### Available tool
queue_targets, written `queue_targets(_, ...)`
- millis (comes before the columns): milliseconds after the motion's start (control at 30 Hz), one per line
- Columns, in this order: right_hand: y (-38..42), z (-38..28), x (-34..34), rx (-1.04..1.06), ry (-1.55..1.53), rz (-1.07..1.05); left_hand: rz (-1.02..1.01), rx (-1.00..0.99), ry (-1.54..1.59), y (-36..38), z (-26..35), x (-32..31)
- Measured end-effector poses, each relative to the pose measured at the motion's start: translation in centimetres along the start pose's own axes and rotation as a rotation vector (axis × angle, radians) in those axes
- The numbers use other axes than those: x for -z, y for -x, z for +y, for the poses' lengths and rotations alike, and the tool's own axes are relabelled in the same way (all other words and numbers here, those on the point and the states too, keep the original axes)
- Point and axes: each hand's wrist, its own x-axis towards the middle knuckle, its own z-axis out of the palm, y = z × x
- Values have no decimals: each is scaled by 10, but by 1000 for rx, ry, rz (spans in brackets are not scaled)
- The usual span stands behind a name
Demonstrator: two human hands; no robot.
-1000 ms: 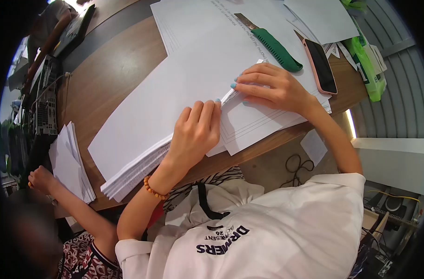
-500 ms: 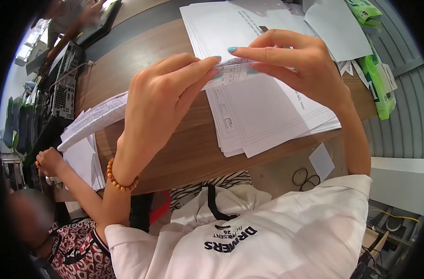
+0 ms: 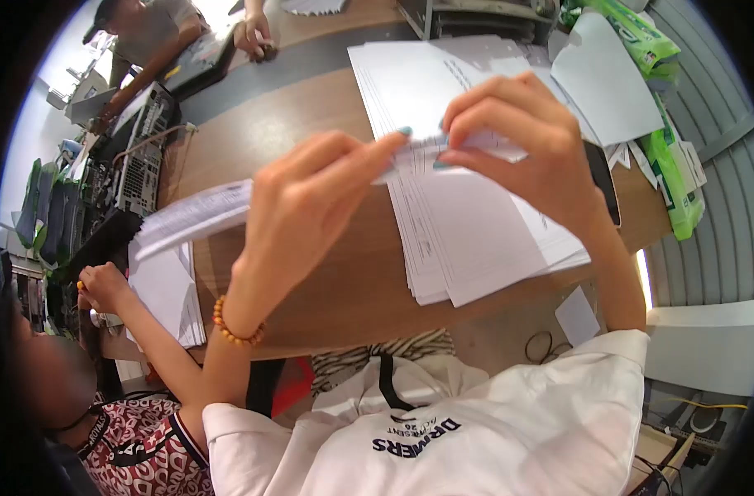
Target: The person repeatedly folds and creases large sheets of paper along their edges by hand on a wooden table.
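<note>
My left hand, wearing an orange bead bracelet, pinches a folded printed sheet of paper between thumb and fingers. Opposite it, my right hand has its fingers curled and closed on the same sheet. The fold is held above the table. A long folded paper end sticks out left of my left wrist; my hand hides where it joins. Under my hands lie a lower stack of printed sheets and, beyond it, an upper stack of sheets.
Left, a person's hand is near more papers. At the top, another person's hand rests on the table. A computer case stands left. A dark phone-like object and green packets are right.
The view has shifted, so the table sits lower and further right. My right fingers are more curled round the sheet. Another person's hand has come into view at the top.
</note>
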Motion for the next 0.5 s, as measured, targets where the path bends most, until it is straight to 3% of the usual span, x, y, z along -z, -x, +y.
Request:
queue_targets(133, -3, -6, -3, 42, -10, -3, -1, 17, -1, 8, 3, -3)
queue_targets(367, -2, -13, -3, 13, 33, -48, 182, 3, 52, 13, 0, -19)
queue_targets(500, -7, -30, -9, -61, 241, -47, 242, 124, 177, 14, -3, -28)
